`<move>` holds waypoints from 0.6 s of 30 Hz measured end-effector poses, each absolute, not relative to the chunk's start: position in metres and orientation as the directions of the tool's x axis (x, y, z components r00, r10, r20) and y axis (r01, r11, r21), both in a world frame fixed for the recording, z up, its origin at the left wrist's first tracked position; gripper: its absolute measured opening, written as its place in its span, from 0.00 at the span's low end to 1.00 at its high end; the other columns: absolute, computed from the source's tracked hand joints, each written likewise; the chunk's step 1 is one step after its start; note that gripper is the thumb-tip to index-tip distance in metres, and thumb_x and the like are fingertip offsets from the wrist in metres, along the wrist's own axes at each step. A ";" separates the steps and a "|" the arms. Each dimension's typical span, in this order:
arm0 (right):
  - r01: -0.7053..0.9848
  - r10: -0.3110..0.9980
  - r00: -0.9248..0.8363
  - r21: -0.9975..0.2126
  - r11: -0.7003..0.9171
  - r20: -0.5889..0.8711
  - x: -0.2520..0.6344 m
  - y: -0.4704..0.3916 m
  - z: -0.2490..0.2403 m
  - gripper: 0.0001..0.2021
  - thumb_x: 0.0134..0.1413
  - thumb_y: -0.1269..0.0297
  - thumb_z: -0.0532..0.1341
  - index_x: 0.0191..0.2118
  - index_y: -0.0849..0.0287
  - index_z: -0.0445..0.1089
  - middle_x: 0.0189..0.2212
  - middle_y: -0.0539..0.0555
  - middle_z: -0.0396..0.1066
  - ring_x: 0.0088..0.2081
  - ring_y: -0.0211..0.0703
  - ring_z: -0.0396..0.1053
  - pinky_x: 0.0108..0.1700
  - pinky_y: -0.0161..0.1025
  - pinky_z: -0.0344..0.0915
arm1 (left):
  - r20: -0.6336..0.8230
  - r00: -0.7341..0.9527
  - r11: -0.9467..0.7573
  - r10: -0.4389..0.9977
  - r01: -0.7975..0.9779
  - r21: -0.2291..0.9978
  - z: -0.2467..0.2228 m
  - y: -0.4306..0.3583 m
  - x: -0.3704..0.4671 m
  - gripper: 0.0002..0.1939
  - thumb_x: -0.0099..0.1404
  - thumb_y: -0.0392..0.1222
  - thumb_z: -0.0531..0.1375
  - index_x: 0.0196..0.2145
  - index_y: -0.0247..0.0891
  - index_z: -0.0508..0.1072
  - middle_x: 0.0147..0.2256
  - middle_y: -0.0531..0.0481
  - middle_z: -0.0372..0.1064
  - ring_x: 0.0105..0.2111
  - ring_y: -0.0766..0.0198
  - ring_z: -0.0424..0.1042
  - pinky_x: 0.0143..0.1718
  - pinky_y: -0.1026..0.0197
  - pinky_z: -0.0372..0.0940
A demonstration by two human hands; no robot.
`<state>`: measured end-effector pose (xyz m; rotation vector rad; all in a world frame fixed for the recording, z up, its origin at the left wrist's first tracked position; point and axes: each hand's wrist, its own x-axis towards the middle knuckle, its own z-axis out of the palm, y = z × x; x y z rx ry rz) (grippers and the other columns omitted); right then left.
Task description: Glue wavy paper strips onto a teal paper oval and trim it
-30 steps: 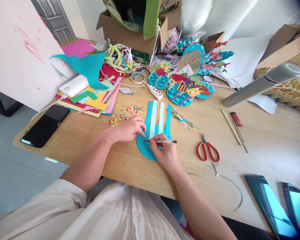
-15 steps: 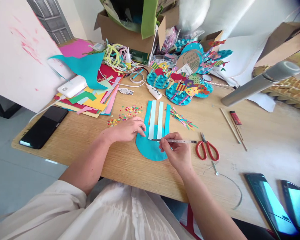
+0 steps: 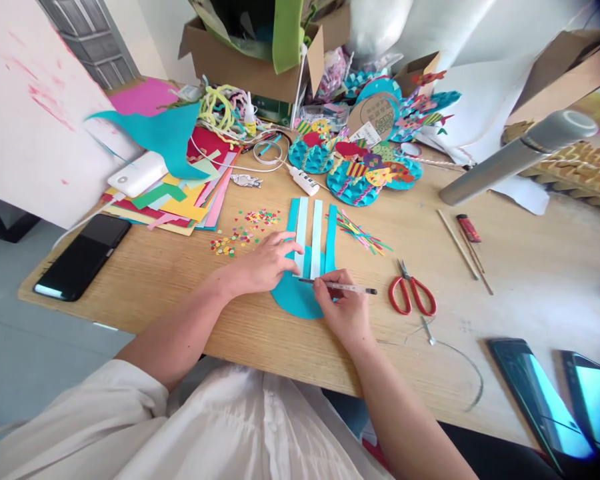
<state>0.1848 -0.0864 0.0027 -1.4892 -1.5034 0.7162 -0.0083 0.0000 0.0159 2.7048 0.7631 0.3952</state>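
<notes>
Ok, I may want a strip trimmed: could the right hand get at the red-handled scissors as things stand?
Likely yes: the scissors lie close to the right hand, uncovered, though it would need to put down its pen-like tool.

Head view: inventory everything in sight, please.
Disc: one, blue, centre
Strips: four, two blue, two pale, overlapping disc
Pen: one, pale, in right hand
Scissors: one, red-handled, right
Confetti: many, multicolour, left of strips
Slivers: many, multicolour, right of strips
Paper: several sheets, mixed, left
Phones: three, black, one left, two right
Power bank: one, white, by paper
Bottles: two, white, far centre
Fish crafts: several, mostly blue, far
Flask: one, grey, far right
Sticks: several, brown, right
Boxes: several, brown, far
Board: one, white, left
Far clutter: uncountable, mixed colours
Table: one, wooden, beneath
Left hand: one, bare, at strips
Right hand: one, bare, over disc
</notes>
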 end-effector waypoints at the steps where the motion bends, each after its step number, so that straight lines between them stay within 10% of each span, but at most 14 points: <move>1: 0.476 0.977 0.096 -0.871 0.122 0.189 0.185 -0.086 0.002 0.06 0.56 0.62 0.60 0.29 0.56 0.66 0.22 0.47 0.67 0.20 0.33 0.62 0.21 0.31 0.58 | 0.177 0.821 -0.814 0.542 0.460 0.355 0.015 0.000 -0.008 0.21 0.59 0.22 0.54 0.39 0.44 0.79 0.52 0.48 0.66 0.62 0.48 0.53 0.60 0.42 0.56; 18: 0.521 0.982 0.052 -0.844 0.130 0.183 0.186 -0.084 -0.005 0.06 0.57 0.61 0.59 0.31 0.57 0.66 0.23 0.47 0.69 0.20 0.33 0.62 0.22 0.31 0.59 | 0.123 0.823 -0.798 0.554 0.482 0.362 0.017 0.000 -0.009 0.20 0.60 0.23 0.54 0.40 0.43 0.80 0.53 0.48 0.66 0.62 0.48 0.53 0.62 0.44 0.55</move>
